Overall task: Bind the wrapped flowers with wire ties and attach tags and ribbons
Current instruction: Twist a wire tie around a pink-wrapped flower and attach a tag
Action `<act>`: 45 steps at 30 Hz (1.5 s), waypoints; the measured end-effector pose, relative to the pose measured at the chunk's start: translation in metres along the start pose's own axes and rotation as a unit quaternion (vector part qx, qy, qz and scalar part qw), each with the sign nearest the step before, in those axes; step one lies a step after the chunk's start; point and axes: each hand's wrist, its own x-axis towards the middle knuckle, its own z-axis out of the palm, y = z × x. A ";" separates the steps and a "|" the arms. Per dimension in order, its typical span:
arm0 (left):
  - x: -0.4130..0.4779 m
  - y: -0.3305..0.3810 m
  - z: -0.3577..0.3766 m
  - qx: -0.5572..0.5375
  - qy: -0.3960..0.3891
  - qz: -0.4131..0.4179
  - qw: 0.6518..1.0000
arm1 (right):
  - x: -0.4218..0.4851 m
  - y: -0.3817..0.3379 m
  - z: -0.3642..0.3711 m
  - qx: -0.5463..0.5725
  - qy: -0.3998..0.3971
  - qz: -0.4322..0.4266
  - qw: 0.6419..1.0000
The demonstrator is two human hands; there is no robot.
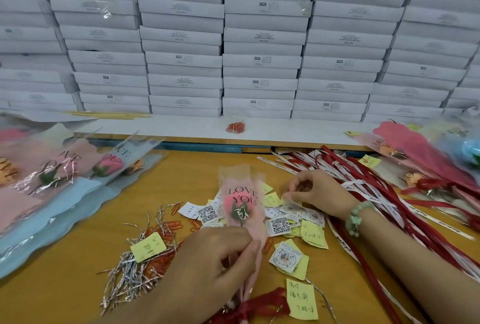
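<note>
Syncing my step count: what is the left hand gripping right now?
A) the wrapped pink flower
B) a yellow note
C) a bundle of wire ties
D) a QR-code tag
A: the left hand curls its fingers round the lower wrap of the wrapped pink flower; the wire ties lie loose beside it.

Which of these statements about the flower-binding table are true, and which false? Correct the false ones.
1. The left hand holds the wrapped flower by its lower end. True.
2. The green bead bracelet sits on the left wrist. False: it is on the right wrist.
3. The flower's wrap reads LOVE YOU. True.
4. The silver wire ties lie right of the flower. False: they lie left of it; red ribbons lie right.
</note>
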 end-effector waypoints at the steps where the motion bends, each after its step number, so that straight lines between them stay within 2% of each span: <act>1: 0.000 0.000 0.001 0.004 0.005 0.003 1.000 | 0.000 0.000 0.000 0.025 0.012 0.003 1.000; 4: -0.001 -0.001 0.002 0.005 0.018 0.007 1.000 | 0.000 0.000 -0.002 0.047 0.010 0.003 0.999; 8: 0.000 -0.001 0.004 0.000 0.023 0.008 1.000 | -0.002 0.000 -0.006 -0.011 -0.040 -0.009 0.999; 14: -0.001 -0.002 0.005 -0.001 0.028 0.012 1.000 | -0.004 0.000 -0.013 -0.066 -0.069 -0.018 0.995; 19: 0.000 -0.002 0.006 0.004 0.025 0.019 1.000 | -0.002 0.001 -0.015 -0.024 -0.102 -0.015 0.994; 23: 0.000 -0.003 0.006 0.006 0.025 0.021 0.999 | -0.001 0.002 -0.017 0.005 -0.085 -0.004 0.996; 30: 0.001 -0.004 0.008 0.012 0.029 0.020 0.999 | -0.005 -0.001 -0.025 -0.063 -0.154 -0.019 0.986; 42: 0.001 -0.004 0.007 0.004 0.022 0.012 1.000 | -0.007 -0.001 -0.032 0.068 -0.096 -0.014 0.993; 45: 0.002 -0.003 0.006 0.002 0.017 0.017 1.000 | -0.006 0.000 -0.031 0.146 -0.083 0.012 0.986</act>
